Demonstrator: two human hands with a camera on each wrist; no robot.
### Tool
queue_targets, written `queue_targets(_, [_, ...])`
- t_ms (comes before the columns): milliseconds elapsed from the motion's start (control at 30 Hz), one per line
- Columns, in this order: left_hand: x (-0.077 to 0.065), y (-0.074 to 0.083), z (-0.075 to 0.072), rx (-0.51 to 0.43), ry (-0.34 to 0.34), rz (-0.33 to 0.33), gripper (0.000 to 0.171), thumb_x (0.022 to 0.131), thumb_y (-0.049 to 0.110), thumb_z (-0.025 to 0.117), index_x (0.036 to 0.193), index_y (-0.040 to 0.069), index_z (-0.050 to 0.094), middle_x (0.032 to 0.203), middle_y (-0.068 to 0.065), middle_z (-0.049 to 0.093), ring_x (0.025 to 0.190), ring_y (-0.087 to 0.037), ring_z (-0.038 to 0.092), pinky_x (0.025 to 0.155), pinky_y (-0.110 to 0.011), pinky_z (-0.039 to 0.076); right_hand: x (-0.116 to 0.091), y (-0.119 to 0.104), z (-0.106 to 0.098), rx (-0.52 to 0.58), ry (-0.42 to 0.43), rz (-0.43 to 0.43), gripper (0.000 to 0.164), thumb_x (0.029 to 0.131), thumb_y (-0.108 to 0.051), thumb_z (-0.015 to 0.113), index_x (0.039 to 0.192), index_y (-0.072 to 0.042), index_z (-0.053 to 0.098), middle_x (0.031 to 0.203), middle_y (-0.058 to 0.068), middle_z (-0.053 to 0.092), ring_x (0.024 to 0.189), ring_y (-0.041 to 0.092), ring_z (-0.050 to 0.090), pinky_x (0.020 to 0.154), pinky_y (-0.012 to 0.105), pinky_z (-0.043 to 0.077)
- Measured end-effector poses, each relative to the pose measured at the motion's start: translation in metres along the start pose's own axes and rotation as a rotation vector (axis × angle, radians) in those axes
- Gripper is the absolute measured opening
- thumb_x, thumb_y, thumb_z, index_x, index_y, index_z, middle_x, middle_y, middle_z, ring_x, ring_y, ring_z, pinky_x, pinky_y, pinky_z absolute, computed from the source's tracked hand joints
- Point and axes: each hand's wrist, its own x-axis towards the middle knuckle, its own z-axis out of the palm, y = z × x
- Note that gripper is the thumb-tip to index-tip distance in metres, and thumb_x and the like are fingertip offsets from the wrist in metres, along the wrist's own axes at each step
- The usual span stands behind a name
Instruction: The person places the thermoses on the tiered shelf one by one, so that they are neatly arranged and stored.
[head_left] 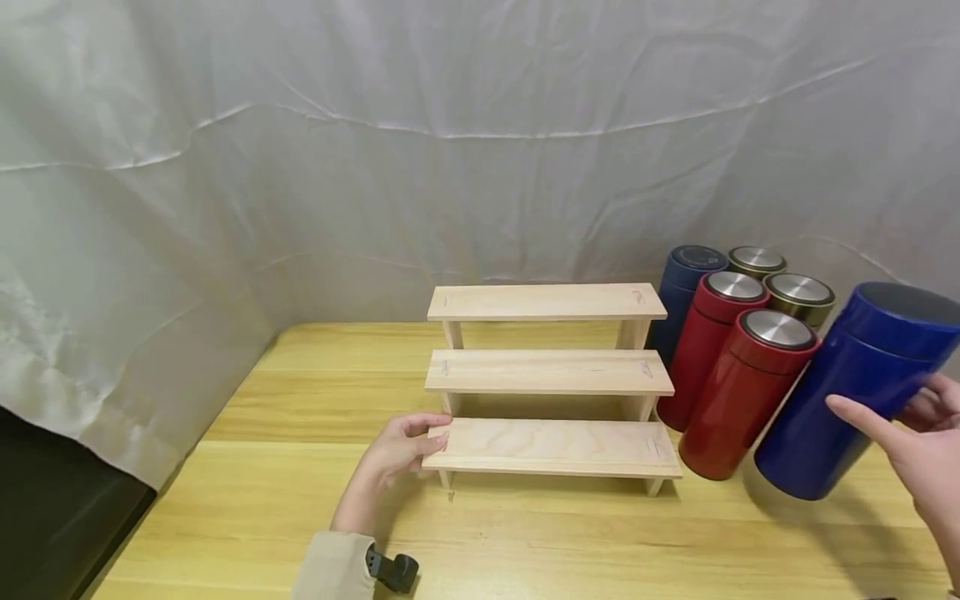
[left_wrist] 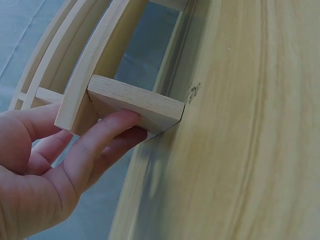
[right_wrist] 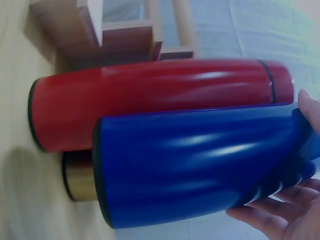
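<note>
A blue thermos bottle (head_left: 840,400) leans to the right, its base above the table with a shadow beneath. My right hand (head_left: 918,454) grips it from the right side, thumb in front and fingers behind; in the right wrist view the blue bottle (right_wrist: 185,165) overlaps a red one. A three-step wooden display shelf (head_left: 547,446) stands mid-table. Its lowest step is held at the left end by my left hand (head_left: 397,454), thumb on top. In the left wrist view the left hand's fingers (left_wrist: 100,135) reach under the board, against the end support.
Close by the shelf's right side stand two red thermos bottles (head_left: 738,400), a dark blue bottle (head_left: 670,304) and two gold-coloured bottles (head_left: 806,302). A pale curtain (head_left: 487,192) hangs behind the wooden table (head_left: 300,467). Something black (head_left: 60,508) lies beyond the table's left edge.
</note>
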Motion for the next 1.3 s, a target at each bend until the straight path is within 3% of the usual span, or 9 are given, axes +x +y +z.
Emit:
queue_targets(67, [0.001,0.0,0.0,-0.004,-0.005,-0.003,0.037,0.083,0.008,0.062,0.117,-0.004,0.054,0.116,-0.016,0.054,0.045,-0.004,0.028,0.041,-0.013,0.026,-0.001,-0.004,0.0,0.112,0.018,0.009,0.047,0.061,0.026,0.062,0.091,-0.01,0.06,0.066,-0.011,0.054,0.06,-0.004,0.049,0.059,0.004,0.037])
queue_targets(233, [0.001,0.001,0.0,-0.01,-0.013,-0.003,0.037,0.083,0.007,0.062,0.118,-0.004,0.053,0.114,-0.016,0.054,0.047,-0.004,0.032,0.042,-0.013,0.029,-0.006,-0.014,0.004,0.236,0.033,0.0,0.04,0.06,0.03,0.057,0.072,-0.007,0.049,0.061,-0.003,0.026,0.055,0.004,0.028,0.05,0.012,0.025])
queue_targets(400, [0.0,0.003,0.001,-0.009,-0.013,-0.005,0.037,0.084,0.007,0.061,0.118,-0.005,0.052,0.119,-0.02,0.05,0.053,-0.005,0.04,0.044,-0.013,0.032,-0.014,-0.022,0.004,0.273,-0.042,-0.004,0.042,0.062,0.027,0.06,0.084,-0.008,0.058,0.063,-0.008,0.054,0.058,-0.003,0.051,0.06,0.003,0.037])
queue_targets(500, [0.0,0.003,0.002,-0.01,-0.007,-0.008,0.036,0.084,0.006,0.061,0.117,-0.004,0.053,0.121,-0.02,0.05,0.056,-0.006,0.043,0.044,-0.013,0.033,-0.017,-0.027,0.006,0.208,-0.086,-0.019,0.049,0.064,0.025,0.061,0.097,-0.011,0.061,0.072,-0.009,0.065,0.064,-0.002,0.059,0.062,0.005,0.042])
queue_targets(667, [0.0,0.003,0.001,0.0,-0.003,-0.005,0.035,0.084,0.007,0.061,0.116,-0.004,0.054,0.118,-0.019,0.051,0.065,-0.01,0.049,0.045,-0.013,0.034,-0.021,-0.036,0.014,0.06,-0.102,-0.043,0.054,0.064,0.023,0.064,0.104,-0.012,0.062,0.077,-0.011,0.067,0.067,-0.002,0.06,0.059,0.006,0.044])
queue_targets(900, [0.0,0.002,0.0,0.002,0.003,-0.002,0.034,0.084,0.006,0.061,0.116,-0.004,0.054,0.113,-0.018,0.053,0.068,-0.011,0.051,0.046,-0.013,0.035,-0.026,-0.047,0.026,0.041,-0.135,-0.028,0.055,0.064,0.019,0.068,0.11,-0.01,0.059,0.08,-0.01,0.067,0.068,-0.001,0.061,0.062,0.006,0.043])
queue_targets(1033, [0.0,0.002,0.0,0.004,0.005,-0.005,0.034,0.084,0.006,0.061,0.116,-0.003,0.054,0.114,-0.018,0.053,0.069,-0.012,0.052,0.044,-0.013,0.032,-0.028,-0.055,0.034,-0.045,-0.116,-0.009,0.055,0.064,0.016,0.071,0.111,-0.01,0.058,0.079,-0.011,0.066,0.068,-0.001,0.061,0.061,0.006,0.044])
queue_targets(1200, [0.0,0.002,0.0,0.005,0.006,-0.007,0.034,0.084,0.006,0.061,0.116,-0.003,0.054,0.116,-0.019,0.052,0.075,-0.014,0.055,0.045,-0.013,0.034,-0.031,-0.062,0.046,0.029,-0.076,-0.006,0.057,0.058,0.022,0.071,0.109,-0.002,0.061,0.075,-0.003,0.067,0.066,0.004,0.062,0.059,0.01,0.047])
queue_targets(1300, [0.0,0.001,0.0,0.007,0.01,-0.008,0.034,0.084,0.006,0.061,0.116,-0.003,0.054,0.116,-0.018,0.052,0.072,-0.013,0.054,0.045,-0.014,0.034,-0.033,-0.065,0.051,0.013,-0.091,-0.014,0.058,0.058,0.02,0.072,0.11,-0.002,0.06,0.077,-0.004,0.067,0.067,0.004,0.062,0.059,0.01,0.047])
